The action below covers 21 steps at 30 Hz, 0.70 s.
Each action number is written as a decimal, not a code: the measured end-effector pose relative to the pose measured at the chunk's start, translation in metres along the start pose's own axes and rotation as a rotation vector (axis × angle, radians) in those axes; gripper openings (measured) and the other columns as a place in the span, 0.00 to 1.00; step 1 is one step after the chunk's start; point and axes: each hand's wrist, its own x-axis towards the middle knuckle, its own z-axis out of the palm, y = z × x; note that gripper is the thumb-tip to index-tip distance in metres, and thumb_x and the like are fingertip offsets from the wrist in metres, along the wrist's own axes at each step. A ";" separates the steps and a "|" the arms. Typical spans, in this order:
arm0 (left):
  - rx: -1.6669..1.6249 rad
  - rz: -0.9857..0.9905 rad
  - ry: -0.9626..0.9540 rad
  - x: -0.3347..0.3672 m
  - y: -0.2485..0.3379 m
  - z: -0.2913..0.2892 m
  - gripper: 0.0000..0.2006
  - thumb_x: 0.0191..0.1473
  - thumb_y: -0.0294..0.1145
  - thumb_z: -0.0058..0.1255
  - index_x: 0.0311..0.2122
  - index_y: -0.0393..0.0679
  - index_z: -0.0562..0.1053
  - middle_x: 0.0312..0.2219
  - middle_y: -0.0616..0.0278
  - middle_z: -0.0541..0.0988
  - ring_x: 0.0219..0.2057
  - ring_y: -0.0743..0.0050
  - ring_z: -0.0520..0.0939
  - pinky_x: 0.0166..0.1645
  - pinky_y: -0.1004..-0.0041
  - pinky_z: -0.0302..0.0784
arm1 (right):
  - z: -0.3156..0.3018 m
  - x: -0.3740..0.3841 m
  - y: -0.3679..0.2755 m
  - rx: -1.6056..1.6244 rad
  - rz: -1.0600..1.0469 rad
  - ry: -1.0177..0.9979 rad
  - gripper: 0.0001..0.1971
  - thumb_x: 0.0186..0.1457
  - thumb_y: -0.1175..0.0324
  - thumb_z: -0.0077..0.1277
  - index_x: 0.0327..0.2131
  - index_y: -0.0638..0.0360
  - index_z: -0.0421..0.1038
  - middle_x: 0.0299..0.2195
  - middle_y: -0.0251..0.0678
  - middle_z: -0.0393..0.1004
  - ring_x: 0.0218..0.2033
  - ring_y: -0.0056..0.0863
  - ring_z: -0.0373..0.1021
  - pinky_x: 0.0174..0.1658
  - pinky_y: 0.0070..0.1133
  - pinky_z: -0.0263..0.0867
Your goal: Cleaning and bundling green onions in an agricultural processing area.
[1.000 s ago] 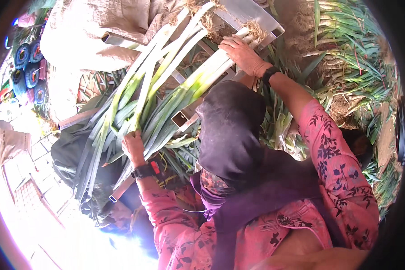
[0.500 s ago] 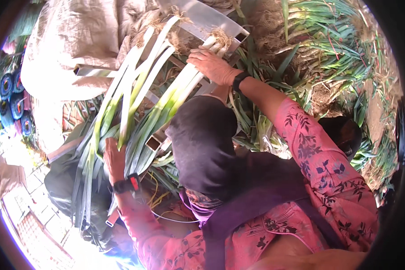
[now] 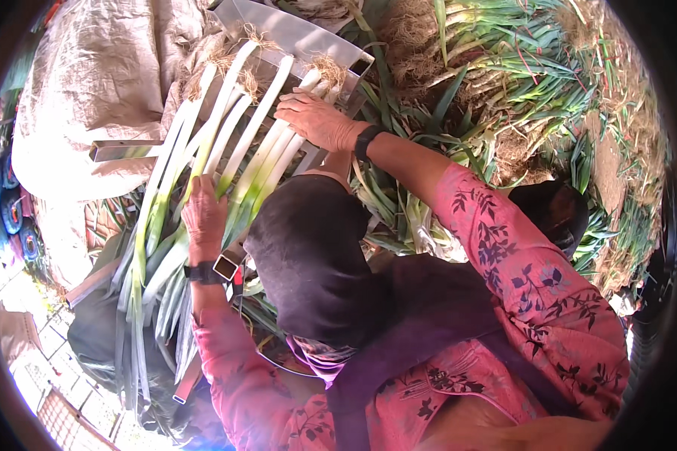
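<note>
Several leeks [image 3: 262,113] with white shanks, stringy roots and long green leaves lie slantwise across a metal frame, roots at the far end. My left hand [image 3: 205,207] is closed round leeks where white turns to green, palm down. Nearer the roots, my right hand [image 3: 316,120] lies over the right-hand stalks with its fingers bent round them; their undersides are hidden. The leaves [image 3: 139,331] hang down past my left wrist. The frame's broad metal plate [image 3: 308,34] shows beyond the roots, and one metal bar [image 3: 128,150] sticks out to the left.
Piled leeks [image 3: 526,60] lie at the far right, with leaves scattered below my right arm. A beige cloth sack [image 3: 90,90] bulges at the left. My dark-covered knee [image 3: 308,240] sits close to the frame. Blue rolls [image 3: 7,195] stand at the far left edge.
My left hand has moved up the leeks from the leaves toward the white shanks. One leek now lies apart from the right-hand bunch, to its left. The view has shifted slightly.
</note>
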 end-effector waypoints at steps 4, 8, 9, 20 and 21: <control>-0.174 -0.113 -0.227 -0.017 -0.005 -0.031 0.22 0.51 0.37 0.58 0.51 0.44 0.70 0.41 0.49 0.80 0.45 0.47 0.79 0.47 0.55 0.74 | -0.008 0.010 0.004 0.259 0.179 0.084 0.12 0.55 0.71 0.47 0.43 0.62 0.70 0.41 0.41 0.72 0.45 0.41 0.67 0.52 0.33 0.61; -0.182 -0.211 -0.292 -0.052 -0.059 -0.022 0.22 0.54 0.42 0.55 0.54 0.46 0.72 0.45 0.47 0.79 0.48 0.48 0.79 0.51 0.56 0.72 | -0.013 0.043 -0.010 0.092 -0.005 0.171 0.06 0.50 0.74 0.49 0.34 0.59 0.68 0.34 0.38 0.68 0.41 0.39 0.66 0.51 0.30 0.61; -0.167 -0.172 -0.271 -0.054 -0.056 -0.020 0.22 0.56 0.41 0.53 0.55 0.47 0.71 0.47 0.49 0.78 0.47 0.47 0.78 0.52 0.56 0.71 | -0.006 0.047 -0.005 0.040 -0.036 0.118 0.06 0.50 0.74 0.49 0.34 0.59 0.68 0.34 0.37 0.68 0.42 0.38 0.66 0.52 0.30 0.60; -0.228 -0.334 -0.211 -0.071 -0.040 -0.022 0.26 0.56 0.58 0.50 0.49 0.49 0.78 0.37 0.45 0.81 0.41 0.47 0.82 0.47 0.56 0.74 | 0.011 0.009 -0.005 -0.058 0.035 -0.023 0.17 0.59 0.67 0.46 0.51 0.60 0.67 0.50 0.38 0.68 0.58 0.35 0.58 0.67 0.32 0.48; -0.332 -0.346 -0.203 -0.072 -0.045 -0.028 0.27 0.56 0.60 0.49 0.47 0.46 0.78 0.36 0.44 0.81 0.41 0.49 0.82 0.47 0.57 0.74 | 0.012 0.010 -0.005 -0.077 0.032 -0.021 0.17 0.59 0.68 0.46 0.51 0.60 0.67 0.51 0.38 0.68 0.59 0.35 0.58 0.67 0.32 0.47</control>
